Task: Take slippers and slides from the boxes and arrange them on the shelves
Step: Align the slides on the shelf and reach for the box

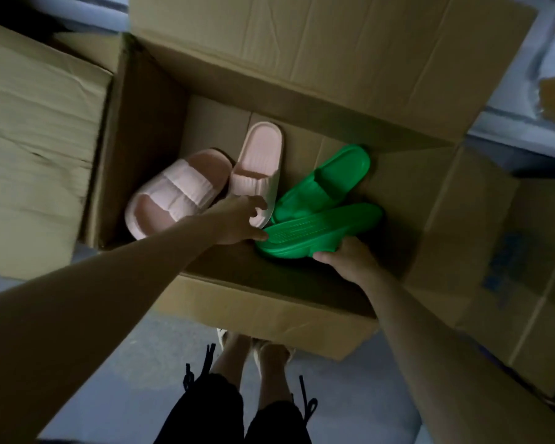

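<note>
The big brown cardboard box (148, 123) stands open upward with its flaps folded out, so entry from above is free. 2 pale pink foam slides (180, 193) crowd its left floor and 2 bright green foam slides (327, 177) the middle. Bare cardboard floor (398, 193) lies right of them and along the far wall.
</note>
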